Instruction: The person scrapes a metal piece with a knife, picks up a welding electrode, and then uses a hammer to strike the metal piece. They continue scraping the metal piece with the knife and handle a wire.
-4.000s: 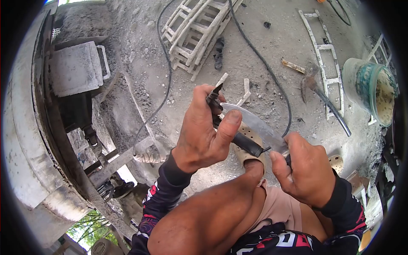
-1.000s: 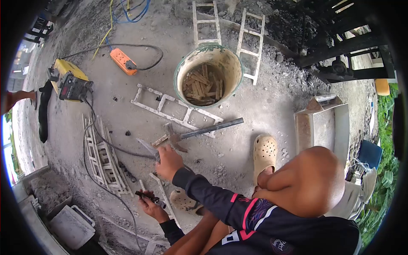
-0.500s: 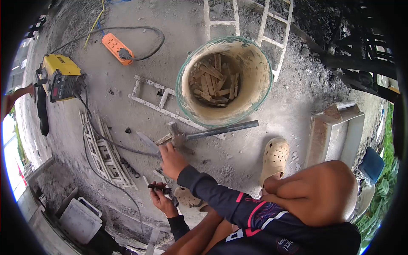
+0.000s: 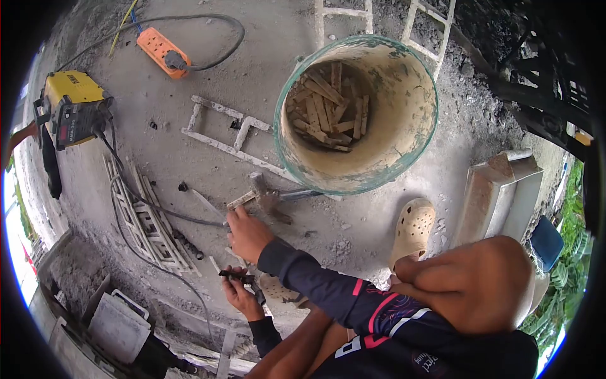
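My right hand [image 4: 249, 235] reaches down to the ground, fingers curled, fingertips pinching the left end of a short, flat metal strip [image 4: 243, 201]. Right beyond it lies a hammer [image 4: 271, 203] with a long tubular handle, part of which the bucket covers. A thin pale strip [image 4: 205, 202] rests just left of these fingers. Lower down, my left hand [image 4: 243, 297] is closed around a black clamp-like tool [image 4: 237, 276]; fingers and shadow hide much of it. A big green-rimmed bucket [image 4: 404, 126] stands ahead, with several short rusty strips [image 4: 328, 107] inside.
A yellow welding machine [image 4: 74, 104] stands at left, its cable [image 4: 167, 215] crossing the ground toward me. Near it are an orange power strip [image 4: 162, 52] and a pile of ladder-like metal frames [image 4: 148, 221]. A metal box-shaped piece [image 4: 502, 196] lies at right, beyond my clog [image 4: 413, 230].
My right hand has shifted slightly left and its fingers now meet the short strip's end. The view has moved, so the bucket appears larger and covers more of the hammer handle.
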Demonstrator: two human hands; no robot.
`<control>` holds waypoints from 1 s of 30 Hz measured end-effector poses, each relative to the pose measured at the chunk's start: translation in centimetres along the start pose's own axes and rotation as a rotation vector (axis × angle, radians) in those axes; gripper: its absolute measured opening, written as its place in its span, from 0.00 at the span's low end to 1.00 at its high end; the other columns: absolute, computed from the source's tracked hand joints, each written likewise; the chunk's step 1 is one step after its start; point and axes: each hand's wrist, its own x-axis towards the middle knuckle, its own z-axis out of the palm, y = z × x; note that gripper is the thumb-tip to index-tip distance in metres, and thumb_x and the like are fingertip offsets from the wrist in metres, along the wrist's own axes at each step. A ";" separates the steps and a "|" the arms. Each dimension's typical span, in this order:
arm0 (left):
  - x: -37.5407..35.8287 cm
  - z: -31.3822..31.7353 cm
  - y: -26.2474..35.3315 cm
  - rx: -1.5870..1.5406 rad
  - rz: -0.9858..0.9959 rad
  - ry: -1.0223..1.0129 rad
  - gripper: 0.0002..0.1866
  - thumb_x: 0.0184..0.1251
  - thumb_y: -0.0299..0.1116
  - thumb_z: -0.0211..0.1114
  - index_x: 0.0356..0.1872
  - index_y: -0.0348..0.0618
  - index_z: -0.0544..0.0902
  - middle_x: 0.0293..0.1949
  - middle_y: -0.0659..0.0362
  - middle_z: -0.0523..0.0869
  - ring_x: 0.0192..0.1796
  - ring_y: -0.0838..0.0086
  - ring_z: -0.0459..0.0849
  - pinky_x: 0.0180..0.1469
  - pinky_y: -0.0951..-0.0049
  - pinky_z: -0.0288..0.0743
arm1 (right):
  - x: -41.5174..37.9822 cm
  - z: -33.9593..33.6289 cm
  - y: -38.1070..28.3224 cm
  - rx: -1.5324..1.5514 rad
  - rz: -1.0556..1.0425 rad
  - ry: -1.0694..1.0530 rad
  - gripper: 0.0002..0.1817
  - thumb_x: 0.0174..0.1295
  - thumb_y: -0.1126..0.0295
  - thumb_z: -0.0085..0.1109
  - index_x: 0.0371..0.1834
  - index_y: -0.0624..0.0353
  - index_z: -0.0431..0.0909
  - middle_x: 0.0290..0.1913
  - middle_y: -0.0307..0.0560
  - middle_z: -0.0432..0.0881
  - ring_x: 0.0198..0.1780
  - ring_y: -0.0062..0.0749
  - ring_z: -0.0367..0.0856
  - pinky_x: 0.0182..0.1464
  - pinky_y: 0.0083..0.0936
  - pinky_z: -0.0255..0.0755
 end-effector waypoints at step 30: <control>1.4 -1.7 -0.4 -0.167 0.170 0.086 0.19 0.86 0.32 0.54 0.70 0.34 0.75 0.58 0.52 0.85 0.56 0.65 0.89 0.58 0.66 0.83 | 1.2 -5.6 -2.0 -0.062 0.020 -0.115 0.19 0.60 0.61 0.70 0.46 0.65 0.86 0.34 0.55 0.89 0.38 0.49 0.90 0.43 0.39 0.80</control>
